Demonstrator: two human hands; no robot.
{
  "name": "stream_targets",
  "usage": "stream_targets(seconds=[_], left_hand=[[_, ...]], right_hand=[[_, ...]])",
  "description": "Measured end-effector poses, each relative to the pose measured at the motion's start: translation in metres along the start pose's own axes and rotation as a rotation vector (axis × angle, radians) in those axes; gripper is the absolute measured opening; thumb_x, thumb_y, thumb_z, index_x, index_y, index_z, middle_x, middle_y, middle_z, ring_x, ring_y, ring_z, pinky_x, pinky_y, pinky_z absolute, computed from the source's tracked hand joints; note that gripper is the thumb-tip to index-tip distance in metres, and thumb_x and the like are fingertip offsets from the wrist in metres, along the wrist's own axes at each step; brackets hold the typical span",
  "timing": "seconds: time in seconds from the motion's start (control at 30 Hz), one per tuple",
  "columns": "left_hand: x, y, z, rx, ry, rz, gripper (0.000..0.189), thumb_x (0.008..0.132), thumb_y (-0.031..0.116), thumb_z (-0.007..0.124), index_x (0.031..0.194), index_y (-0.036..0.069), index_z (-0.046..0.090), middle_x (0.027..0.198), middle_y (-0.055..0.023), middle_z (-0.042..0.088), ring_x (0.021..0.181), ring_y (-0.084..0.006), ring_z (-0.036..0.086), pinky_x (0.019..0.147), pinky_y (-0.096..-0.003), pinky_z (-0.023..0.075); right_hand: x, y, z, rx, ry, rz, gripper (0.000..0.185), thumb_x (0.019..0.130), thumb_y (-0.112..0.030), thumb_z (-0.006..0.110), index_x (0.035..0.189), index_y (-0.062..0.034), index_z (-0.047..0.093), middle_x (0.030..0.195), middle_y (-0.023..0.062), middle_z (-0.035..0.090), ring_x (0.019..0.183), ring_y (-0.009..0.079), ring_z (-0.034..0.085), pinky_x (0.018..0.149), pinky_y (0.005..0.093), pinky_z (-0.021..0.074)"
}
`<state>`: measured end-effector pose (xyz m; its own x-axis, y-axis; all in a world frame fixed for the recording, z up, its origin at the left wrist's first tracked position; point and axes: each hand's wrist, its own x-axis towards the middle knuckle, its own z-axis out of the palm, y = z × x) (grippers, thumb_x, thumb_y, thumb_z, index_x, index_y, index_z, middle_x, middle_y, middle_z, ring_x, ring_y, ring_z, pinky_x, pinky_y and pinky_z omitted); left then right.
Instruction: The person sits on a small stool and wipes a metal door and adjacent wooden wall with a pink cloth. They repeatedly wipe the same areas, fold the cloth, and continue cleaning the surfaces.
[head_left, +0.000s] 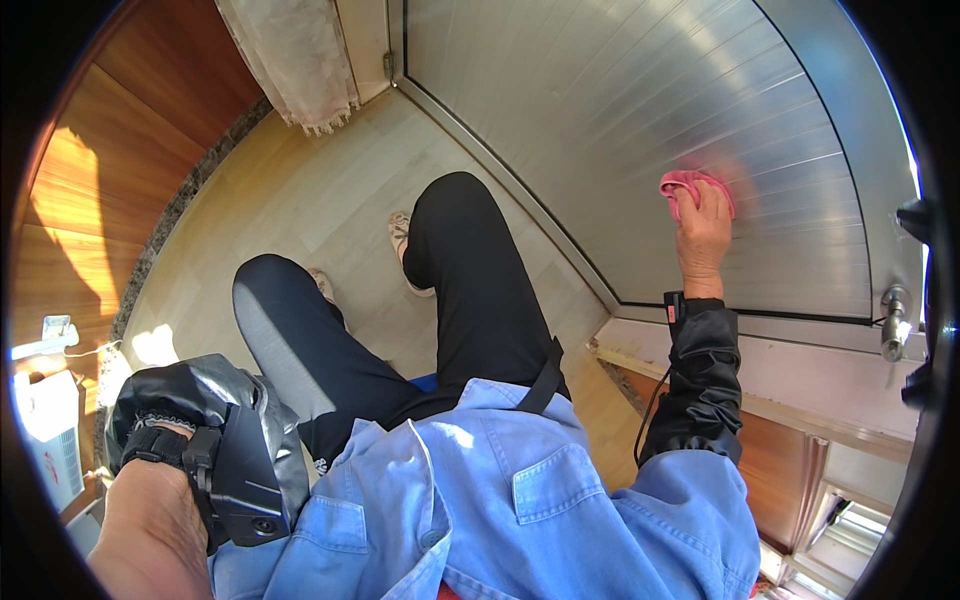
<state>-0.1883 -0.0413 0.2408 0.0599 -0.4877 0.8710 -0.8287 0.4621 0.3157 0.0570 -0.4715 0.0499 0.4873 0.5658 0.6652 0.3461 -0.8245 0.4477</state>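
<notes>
My right hand (703, 225) presses a pink cloth (682, 180) against the ribbed metal panel of a door (585, 112). The fingers are bent over the cloth, which is bunched under them. At the lower left is my left hand (146, 525), near my body and partly cut off by the picture's edge; its fingers cannot be made out. A black strap and a black device with a lens (251, 495) are on that wrist.
A lever handle (894, 322) juts from the door frame at the right. A lace-edged curtain (300, 67) hangs at the top. Wooden panels (150, 112) line the left, with a white appliance (56, 427) near them. My knees stand over the pale floor (360, 165).
</notes>
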Motion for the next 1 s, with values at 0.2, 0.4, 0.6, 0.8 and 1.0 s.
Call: stream_targets(seconds=[0.2,0.4,0.6,0.8,1.0], left_hand=[[-0.003,-0.006,-0.004,-0.01,0.015,-0.032,0.031,0.102,0.036,0.052,0.12,0.011,0.057,0.071,0.0033,0.052,0.059,-0.008,0.049,0.057,-0.0261,0.042],[-0.007,-0.012,-0.003,-0.021,0.031,-0.059,0.034,0.103,0.039,0.051,0.118,0.008,0.057,0.068,0.0038,0.05,0.057,-0.0074,0.045,0.054,-0.0254,0.0396],[-0.013,-0.004,-0.001,-0.017,0.018,-0.051,0.039,0.103,0.042,0.05,0.117,0.006,0.056,0.066,0.0043,0.047,0.054,-0.0067,0.042,0.052,-0.0246,0.0373],[-0.028,0.001,-0.011,-0.072,0.133,-0.095,0.043,0.104,0.044,0.049,0.115,0.003,0.055,0.063,0.0048,0.045,0.051,-0.006,0.039,0.05,-0.0239,0.0349],[-0.094,-0.046,-0.019,-0.555,0.724,-0.331,0.048,0.104,0.047,0.047,0.113,0.0,0.055,0.06,0.0054,0.042,0.048,-0.0054,0.036,0.047,-0.0232,0.0325]], right_hand=[[0.018,0.017,-0.013,-0.043,0.062,0.067,0.025,0.076,-0.008,0.071,0.101,-0.0117,0.074,0.113,0.0089,0.066,0.104,0.0298,0.063,0.089,0.0392,0.0532],[-0.019,-0.007,0.048,0.078,-0.101,-0.071,0.023,0.076,-0.01,0.069,0.099,-0.0108,0.072,0.112,0.0093,0.066,0.106,0.0301,0.063,0.087,0.0387,0.053],[-0.041,-0.028,0.05,0.138,-0.387,-0.056,0.022,0.077,-0.011,0.068,0.099,-0.0109,0.071,0.113,0.0089,0.066,0.108,0.03,0.063,0.087,0.0398,0.0525],[-0.023,0.029,-0.014,-0.078,-0.084,0.004,0.024,0.076,-0.007,0.069,0.099,-0.0102,0.071,0.114,0.0103,0.066,0.107,0.0312,0.062,0.09,0.041,0.0521],[-0.064,0.008,0.018,0.105,-0.172,-0.01,0.025,0.076,-0.004,0.07,0.1,-0.0082,0.071,0.116,0.0119,0.064,0.108,0.0336,0.061,0.091,0.0429,0.0524]])
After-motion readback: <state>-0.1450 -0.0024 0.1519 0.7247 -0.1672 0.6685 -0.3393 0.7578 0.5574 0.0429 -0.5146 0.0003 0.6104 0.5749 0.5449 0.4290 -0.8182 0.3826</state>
